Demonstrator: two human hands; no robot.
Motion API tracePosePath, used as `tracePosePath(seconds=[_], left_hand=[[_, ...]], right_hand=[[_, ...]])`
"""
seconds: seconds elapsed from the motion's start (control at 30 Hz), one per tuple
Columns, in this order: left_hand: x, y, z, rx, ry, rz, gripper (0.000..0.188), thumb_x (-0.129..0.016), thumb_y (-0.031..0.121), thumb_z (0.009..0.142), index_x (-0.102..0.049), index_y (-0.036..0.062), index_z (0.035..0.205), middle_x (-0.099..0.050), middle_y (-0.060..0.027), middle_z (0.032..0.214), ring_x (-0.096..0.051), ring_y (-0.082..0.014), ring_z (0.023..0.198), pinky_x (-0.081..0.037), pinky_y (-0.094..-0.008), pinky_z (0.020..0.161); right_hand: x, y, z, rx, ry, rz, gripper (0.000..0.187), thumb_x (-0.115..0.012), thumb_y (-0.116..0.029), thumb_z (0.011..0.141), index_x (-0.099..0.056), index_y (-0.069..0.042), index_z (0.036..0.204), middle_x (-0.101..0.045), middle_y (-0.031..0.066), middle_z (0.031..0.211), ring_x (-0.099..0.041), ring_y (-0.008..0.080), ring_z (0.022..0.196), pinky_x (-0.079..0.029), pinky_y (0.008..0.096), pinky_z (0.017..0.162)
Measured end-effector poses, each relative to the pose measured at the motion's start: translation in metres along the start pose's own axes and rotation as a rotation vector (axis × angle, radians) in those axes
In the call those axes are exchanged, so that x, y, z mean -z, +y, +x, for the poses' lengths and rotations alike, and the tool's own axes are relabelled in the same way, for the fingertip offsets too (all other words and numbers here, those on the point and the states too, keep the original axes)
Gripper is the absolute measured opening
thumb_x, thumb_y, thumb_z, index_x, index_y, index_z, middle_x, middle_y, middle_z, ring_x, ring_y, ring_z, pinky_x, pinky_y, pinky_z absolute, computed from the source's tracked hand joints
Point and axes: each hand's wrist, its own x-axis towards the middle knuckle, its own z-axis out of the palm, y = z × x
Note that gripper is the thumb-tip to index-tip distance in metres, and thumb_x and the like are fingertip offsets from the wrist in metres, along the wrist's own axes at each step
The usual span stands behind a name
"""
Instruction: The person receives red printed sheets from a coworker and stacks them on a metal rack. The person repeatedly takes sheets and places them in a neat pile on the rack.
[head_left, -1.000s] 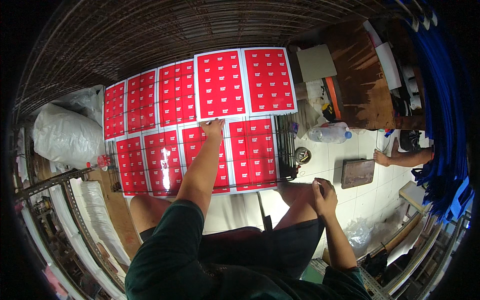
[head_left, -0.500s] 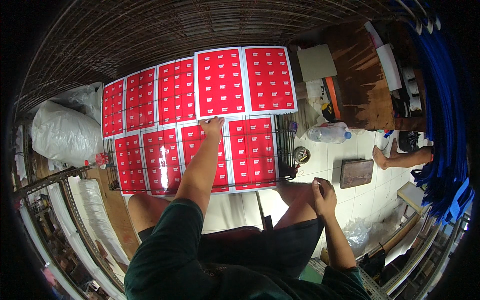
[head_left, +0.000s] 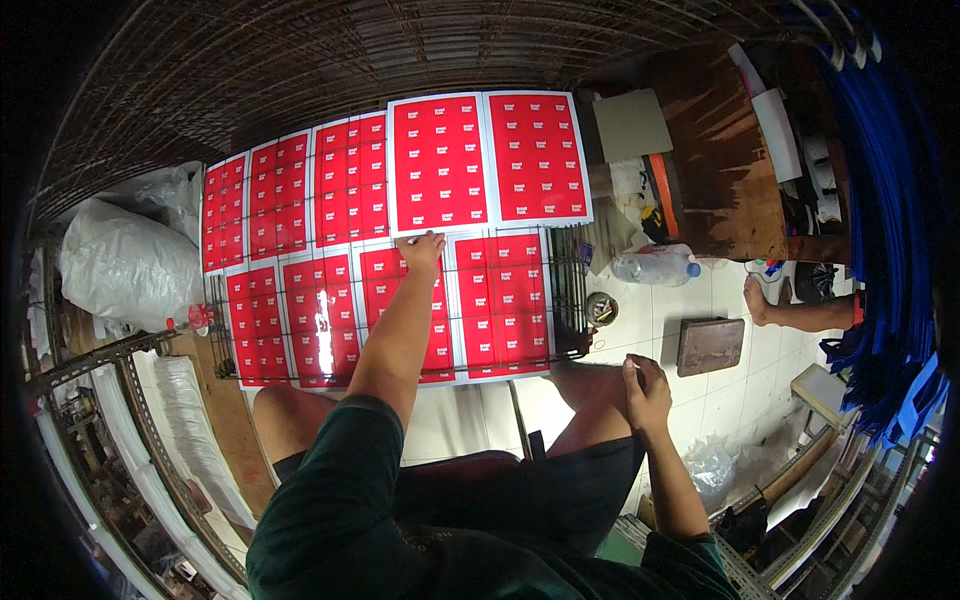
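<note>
My left hand (head_left: 420, 247) reaches forward to the near edge of a red printed sheet (head_left: 438, 165) with white borders and small white lettering. Its fingers are closed at that edge. Beside this one, to the right, lies a matching sheet (head_left: 538, 158); both rest on top of a wire rack (head_left: 570, 300). More red sheets (head_left: 320, 320) lie in two rows beneath the rack's wires, to the left and nearer to me. My right hand (head_left: 650, 395) is held by my right knee, fingers curled, with a small pale thing between thumb and forefinger that is too small to name.
Raised wire racks (head_left: 330, 60) arch behind the sheets. A clear plastic bag (head_left: 125, 265) bulges at left. To the right are a plastic bottle (head_left: 655, 266), a round tin (head_left: 602, 309), a low wooden block (head_left: 710, 345), another person's bare leg (head_left: 805, 315) and hanging blue material (head_left: 890, 250).
Both of my hands stay in nearly the same place. The other person's foot at the right has shifted slightly away from me.
</note>
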Motion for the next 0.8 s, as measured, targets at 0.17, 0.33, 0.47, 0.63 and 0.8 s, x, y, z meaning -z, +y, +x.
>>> tracePosePath(seconds=[0.17,0.33,0.47,0.63,0.8], left_hand=[[0.001,-0.001,0.001,0.024,-0.007,-0.017,0.052,-0.051,-0.008,0.078,-0.020,0.0085,0.115,-0.043,-0.0243,0.115,-0.056,-0.0369,0.098,-0.051,-0.0423,0.084],[0.002,0.001,0.000,0.029,-0.022,-0.036,0.052,-0.052,-0.008,0.077,-0.020,0.0082,0.115,-0.045,-0.0244,0.113,-0.056,-0.0348,0.096,-0.051,-0.0408,0.084],[0.006,-0.005,-0.002,0.062,0.074,-0.092,0.046,-0.052,-0.002,0.078,-0.025,0.0081,0.113,-0.049,-0.0220,0.107,-0.058,-0.0301,0.089,-0.053,-0.0382,0.080],[0.043,-0.023,-0.037,0.137,-0.082,0.117,0.044,-0.060,0.004,0.077,-0.030,0.0143,0.108,-0.054,-0.0103,0.082,-0.058,-0.0205,0.066,-0.048,-0.0293,0.050],[0.093,-0.007,-0.104,0.014,-0.309,0.782,0.036,-0.065,0.023,0.076,-0.047,0.0128,0.105,-0.059,-0.0106,0.082,-0.059,-0.0199,0.071,-0.048,-0.0361,0.059]], right_hand=[[0.000,0.000,0.000,0.011,-0.001,-0.001,0.039,-0.048,-0.041,0.086,-0.061,-0.007,0.100,-0.060,0.0154,0.100,-0.054,0.0330,0.096,-0.042,0.0399,0.083],[0.000,-0.002,-0.001,-0.015,0.003,-0.014,0.038,-0.048,-0.040,0.086,-0.061,-0.008,0.100,-0.060,0.0153,0.099,-0.055,0.0330,0.094,-0.042,0.0403,0.082],[-0.001,-0.001,-0.001,-0.005,0.011,-0.013,0.038,-0.048,-0.040,0.086,-0.061,-0.008,0.100,-0.060,0.0156,0.098,-0.055,0.0329,0.093,-0.042,0.0401,0.081],[0.003,-0.005,-0.003,-0.024,0.015,-0.020,0.039,-0.048,-0.040,0.086,-0.060,-0.007,0.101,-0.060,0.0158,0.097,-0.056,0.0318,0.091,-0.043,0.0395,0.080],[-0.001,0.001,-0.006,-0.057,0.036,0.053,0.040,-0.049,-0.040,0.085,-0.062,-0.006,0.100,-0.061,0.0167,0.096,-0.059,0.0312,0.089,-0.044,0.0383,0.079]])
